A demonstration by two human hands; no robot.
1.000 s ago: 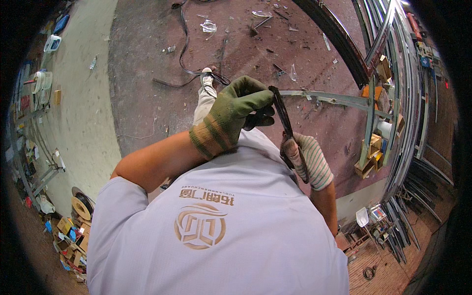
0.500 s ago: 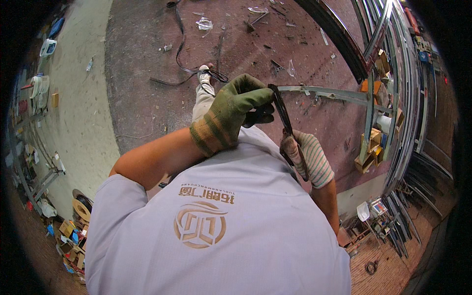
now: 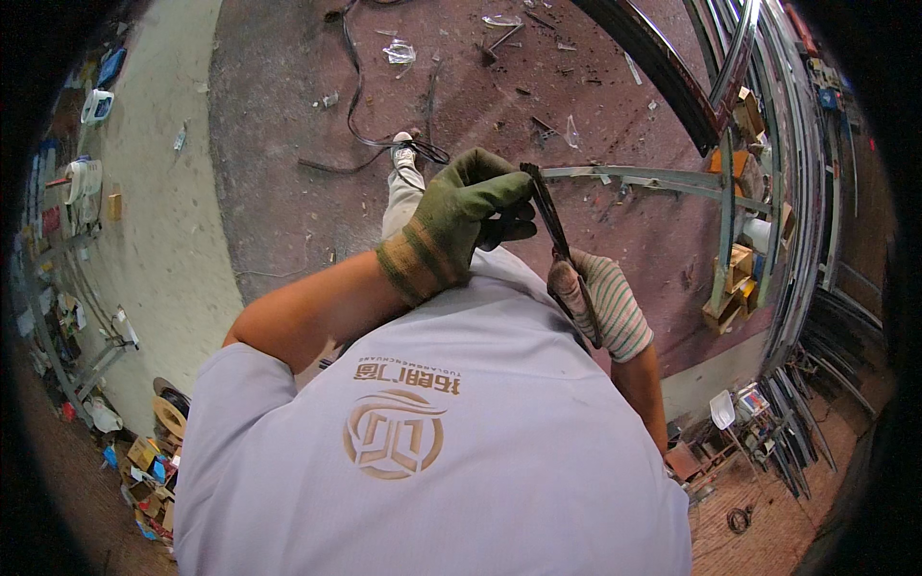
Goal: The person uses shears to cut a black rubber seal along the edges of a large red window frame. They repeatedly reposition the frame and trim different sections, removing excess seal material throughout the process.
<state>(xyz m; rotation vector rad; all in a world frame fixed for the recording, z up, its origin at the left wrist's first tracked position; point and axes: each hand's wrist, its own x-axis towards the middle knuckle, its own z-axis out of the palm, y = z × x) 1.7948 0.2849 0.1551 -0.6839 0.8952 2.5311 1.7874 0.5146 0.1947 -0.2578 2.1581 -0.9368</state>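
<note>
Closest to my head camera is the white shirt (image 3: 432,403) with its gold emblem, and past it I have both gloved hands on one dark strip (image 3: 547,211). My left hand (image 3: 466,206), in a green glove, pinches the strip's upper end between thumb and forefinger, so only a short tip shows beyond the pinch. My right hand (image 3: 603,298), in a striped glove, is closed around the lower part, the thumb across it and the bottom end poking out below. Between the two grips the strip slants down to the right, bare and tilted. Farther down I make out a pale shoe (image 3: 403,149) with a looped black cord (image 3: 353,58) beside it on the reddish floor. To the right stands a grey metal frame (image 3: 672,180), with cardboard boxes (image 3: 735,298) near it and long metal profiles (image 3: 805,192) beyond.
</note>
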